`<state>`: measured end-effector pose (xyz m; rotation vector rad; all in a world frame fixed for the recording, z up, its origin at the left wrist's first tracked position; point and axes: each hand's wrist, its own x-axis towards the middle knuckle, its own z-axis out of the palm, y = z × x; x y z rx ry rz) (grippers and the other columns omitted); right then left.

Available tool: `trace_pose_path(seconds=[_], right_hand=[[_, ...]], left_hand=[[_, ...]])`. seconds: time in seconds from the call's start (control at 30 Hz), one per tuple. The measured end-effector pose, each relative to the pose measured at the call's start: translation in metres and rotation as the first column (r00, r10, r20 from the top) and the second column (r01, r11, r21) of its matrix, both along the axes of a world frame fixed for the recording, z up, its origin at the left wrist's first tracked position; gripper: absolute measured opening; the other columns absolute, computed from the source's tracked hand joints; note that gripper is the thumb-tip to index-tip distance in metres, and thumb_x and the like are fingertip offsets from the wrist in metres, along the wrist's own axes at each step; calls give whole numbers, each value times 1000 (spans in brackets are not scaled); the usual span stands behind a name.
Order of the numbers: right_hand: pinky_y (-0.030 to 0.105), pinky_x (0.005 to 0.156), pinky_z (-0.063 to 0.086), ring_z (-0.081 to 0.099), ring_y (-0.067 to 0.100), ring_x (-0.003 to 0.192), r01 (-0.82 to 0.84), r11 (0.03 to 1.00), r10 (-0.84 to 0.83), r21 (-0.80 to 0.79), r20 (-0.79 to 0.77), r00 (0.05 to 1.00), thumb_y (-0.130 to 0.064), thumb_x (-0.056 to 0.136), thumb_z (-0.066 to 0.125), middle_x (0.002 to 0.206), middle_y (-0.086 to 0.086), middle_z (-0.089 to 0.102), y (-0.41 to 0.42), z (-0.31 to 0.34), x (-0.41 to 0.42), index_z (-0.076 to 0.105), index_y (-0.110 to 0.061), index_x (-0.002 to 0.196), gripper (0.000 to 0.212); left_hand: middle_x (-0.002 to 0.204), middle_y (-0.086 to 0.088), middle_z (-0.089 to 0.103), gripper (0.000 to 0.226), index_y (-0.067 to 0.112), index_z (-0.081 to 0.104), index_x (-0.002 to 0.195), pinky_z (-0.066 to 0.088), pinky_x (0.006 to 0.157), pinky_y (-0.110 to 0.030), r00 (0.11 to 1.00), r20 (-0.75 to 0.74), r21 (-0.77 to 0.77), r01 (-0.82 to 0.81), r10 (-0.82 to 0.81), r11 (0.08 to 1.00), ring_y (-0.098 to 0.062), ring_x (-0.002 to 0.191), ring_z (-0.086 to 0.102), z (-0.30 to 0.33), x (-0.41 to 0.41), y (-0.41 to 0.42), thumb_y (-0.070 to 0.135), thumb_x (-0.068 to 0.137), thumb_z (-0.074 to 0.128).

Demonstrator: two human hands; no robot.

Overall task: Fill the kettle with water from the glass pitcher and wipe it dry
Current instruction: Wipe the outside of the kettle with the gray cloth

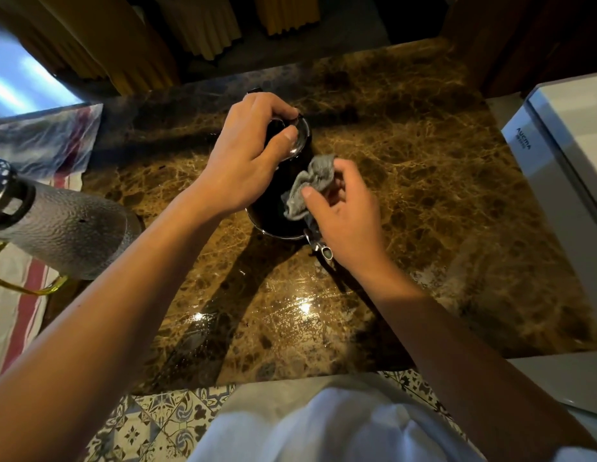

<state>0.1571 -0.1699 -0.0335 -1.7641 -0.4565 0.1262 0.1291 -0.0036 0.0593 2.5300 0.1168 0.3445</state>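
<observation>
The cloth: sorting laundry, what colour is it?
Grey cloth, shown best in the head view, pinched by the right hand.

We note a brown veined marble countertop (407,181), glossy, with light glints near its front edge. A black kettle (273,208) stands directly on it near the middle. At its left edge lies a striped cloth (33,288), on which a textured glass pitcher (67,228) seemingly rests.
</observation>
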Motion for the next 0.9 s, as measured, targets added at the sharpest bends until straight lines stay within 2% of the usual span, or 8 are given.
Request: trace_pose_path(seconds=[0.13, 0.3, 0.43, 0.53, 0.6, 0.67, 0.77, 0.9], right_hand=[[28, 76, 54, 68, 18, 95, 24, 999, -23, -36, 35, 999, -32, 98, 61, 107, 2, 69, 2, -14, 0, 53, -17, 129, 35], [21, 60, 41, 52, 2, 63, -12, 983, -7, -185, -102, 995, -21, 102, 64, 78, -10, 57, -18, -56, -20, 54, -13, 124, 25], [32, 75, 57, 69, 15, 94, 13, 1000, -13, -11, -5, 1000, -26, 99, 68, 104, 1, 70, 0, -15, -14, 58, -16, 119, 25], [13, 74, 51, 65, 3, 93, 36, 998, -42, 46, 128, 991, -33, 93, 72, 102, -8, 68, 17, 19, -7, 56, -19, 116, 31], [11, 71, 48, 64, 4, 90, 50, 998, -56, 45, 143, 988, -32, 91, 74, 100, -8, 68, 19, 25, -6, 56, -17, 116, 34], [19, 76, 55, 68, 11, 95, 18, 1000, -19, 4, 98, 995, -33, 92, 76, 105, -3, 70, 13, 16, -8, 57, -16, 117, 35], [46, 76, 60, 72, 21, 91, -28, 997, 28, -77, -4, 1000, -41, 93, 76, 97, 5, 73, -3, -8, -14, 59, -18, 113, 35], [42, 73, 63, 74, 9, 86, -42, 997, 41, -60, -18, 999, -41, 92, 76, 91, -5, 75, -8, -9, -12, 60, -26, 105, 25]], left_hand=[[126, 8, 48, 29, 15, 55, 131, 30, 93, -11, 1000, -14, -13, -12, 12, 1000, -8, 116, 41, 2, -1, -1, 25, 104, 49], [125, 9, 48, 29, 15, 55, 130, 34, 95, -20, 1000, -13, -22, -8, 8, 1000, -7, 115, 41, 1, -1, -1, 24, 103, 50], [124, 11, 47, 28, 17, 55, 128, 37, 99, -28, 999, -27, -61, 22, -23, 998, -8, 116, 42, 3, -2, 1, 25, 101, 50], [122, 19, 47, 26, 24, 55, 128, 37, 102, -27, 994, -80, -138, 68, -79, 988, -8, 118, 44, 6, -2, 8, 23, 102, 50], [126, 22, 46, 28, 29, 55, 130, 38, 100, -23, 984, -132, -196, 91, -119, 976, 2, 119, 45, 10, -2, 16, 21, 104, 50], [131, 23, 45, 30, 34, 53, 134, 38, 95, -18, 971, -182, -238, 112, -157, 965, 15, 117, 42, 13, -1, 22, 22, 106, 49], [136, 18, 46, 30, 33, 52, 136, 39, 94, -9, 956, -208, -247, 154, -208, 957, 21, 117, 41, 16, -1, 26, 21, 108, 48], [139, 11, 47, 31, 27, 52, 139, 35, 96, -4, 966, -204, -151, 130, -159, 980, 18, 118, 41, 20, -3, 21, 22, 109, 49]])
